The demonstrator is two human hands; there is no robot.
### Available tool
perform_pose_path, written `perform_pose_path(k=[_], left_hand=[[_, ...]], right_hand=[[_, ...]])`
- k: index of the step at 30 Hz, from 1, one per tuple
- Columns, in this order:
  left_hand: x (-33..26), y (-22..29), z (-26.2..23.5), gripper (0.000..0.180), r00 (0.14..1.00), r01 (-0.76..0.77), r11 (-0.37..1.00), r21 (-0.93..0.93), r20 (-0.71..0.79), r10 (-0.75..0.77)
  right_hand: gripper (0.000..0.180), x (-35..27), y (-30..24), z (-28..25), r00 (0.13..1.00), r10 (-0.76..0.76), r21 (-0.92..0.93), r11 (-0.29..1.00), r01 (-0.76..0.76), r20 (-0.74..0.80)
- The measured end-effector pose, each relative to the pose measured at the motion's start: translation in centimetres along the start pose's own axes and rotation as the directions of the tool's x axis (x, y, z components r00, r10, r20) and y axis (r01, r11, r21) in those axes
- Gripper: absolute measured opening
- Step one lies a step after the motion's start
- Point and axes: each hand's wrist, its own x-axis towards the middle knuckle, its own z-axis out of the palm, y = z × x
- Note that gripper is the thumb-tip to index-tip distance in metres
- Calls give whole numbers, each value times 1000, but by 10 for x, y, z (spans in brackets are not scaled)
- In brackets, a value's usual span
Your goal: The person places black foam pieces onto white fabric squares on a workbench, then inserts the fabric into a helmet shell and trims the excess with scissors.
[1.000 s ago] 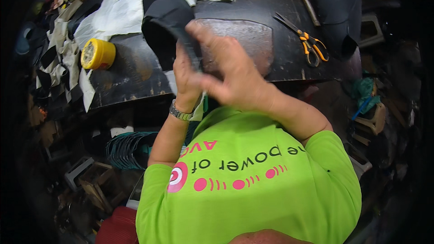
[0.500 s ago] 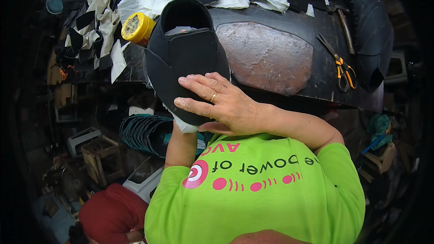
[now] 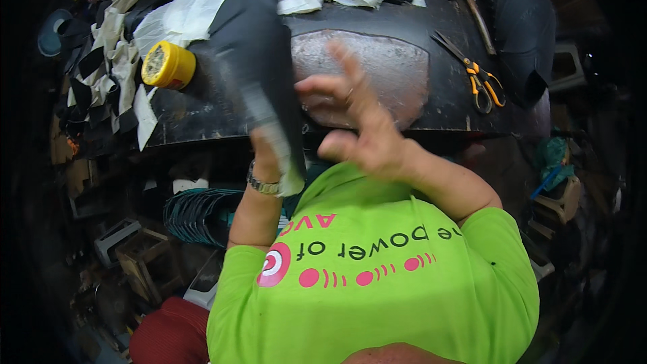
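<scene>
The right hand (image 3: pixel 364 128) is raised over the near edge of the bench with its fingers spread and loose, blurred by motion, gripping nothing. The left hand (image 3: pixel 266 148) is mostly hidden behind the black shoe upper (image 3: pixel 253 61); only its wrist, with a metal watch (image 3: pixel 263 185), shows clearly, and it seems to hold the piece from below, though the grip itself cannot be made out. The upper stands tilted above the bench edge, its pale lining edge running down toward the watch, just left of the right hand and apart from it.

Behind the hands lies a dark, curved workbench (image 3: pixel 377 111) with a worn grey patch (image 3: pixel 377 71) in its middle. A yellow can (image 3: pixel 168 65) sits just left of the upper. Orange-handled scissors (image 3: pixel 475 74) lie on the bench to the right, well apart from the hands. White and black cut pieces (image 3: pixel 202 0) are scattered along the far side.
</scene>
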Motion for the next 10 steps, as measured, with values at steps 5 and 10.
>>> perform_pose_path(k=[5, 10], left_hand=[[53, -50, 53, 58, 940, -254, -90, 963, 268, 213], [50, -24, 29, 65, 959, -219, 554, 803, 282, -30]], right_hand=[[100, 8, 9, -74, 902, 208, -417, 832, -367, -378], [91, -13, 18, -88, 953, -6, -654, 729, -202, -302]])
